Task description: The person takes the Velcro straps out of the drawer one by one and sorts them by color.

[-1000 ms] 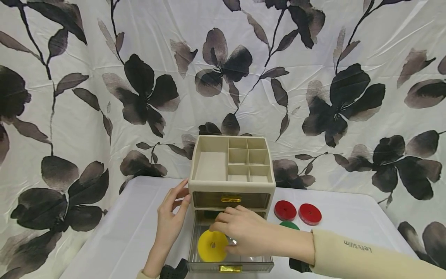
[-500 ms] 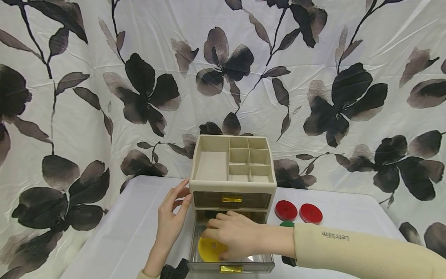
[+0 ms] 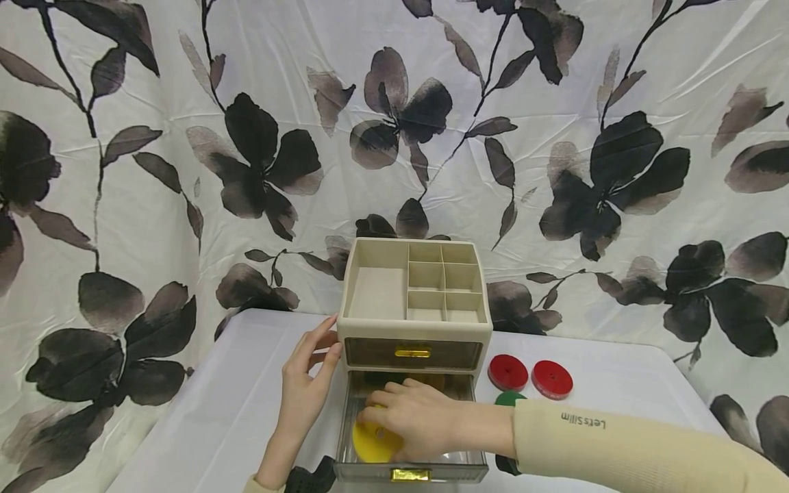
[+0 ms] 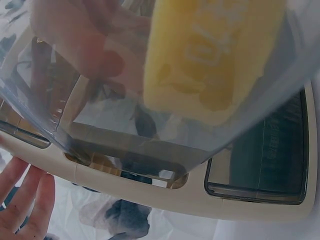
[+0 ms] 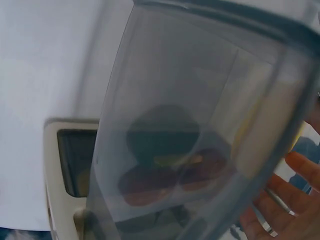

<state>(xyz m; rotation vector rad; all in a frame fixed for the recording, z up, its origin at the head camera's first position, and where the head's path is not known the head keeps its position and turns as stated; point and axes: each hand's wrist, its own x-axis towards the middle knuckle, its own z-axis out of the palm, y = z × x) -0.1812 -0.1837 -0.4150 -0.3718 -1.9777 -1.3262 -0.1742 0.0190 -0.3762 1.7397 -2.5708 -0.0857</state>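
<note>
A yellow round roll (image 3: 372, 441) with a small centre hole lies in the pulled-out clear lower drawer (image 3: 440, 472). My right hand (image 3: 419, 418) reaches into that drawer, with fingers and thumb at the roll's right side. In the right wrist view a yellow edge shows between thumb and finger (image 5: 300, 162). Pale printing marks the yellow roll (image 4: 210, 60) in the left wrist view, through the drawer wall. My left hand (image 3: 305, 380) rests fairly straight fingers against the left side of the cream storage box (image 3: 376, 331). The roll's right part is hidden.
Two red rolls (image 3: 508, 372) lie right of the box on the white table (image 3: 622, 383). A green roll (image 3: 509, 398) is partly behind my right sleeve (image 3: 592, 435). The shut upper drawer (image 3: 376, 353) is above the open one. A floral cloth (image 3: 468, 61) hangs behind.
My right hand has moved left over the yellow roll and taken hold of its right side, covering more of it. The left hand stays at the box's side.
</note>
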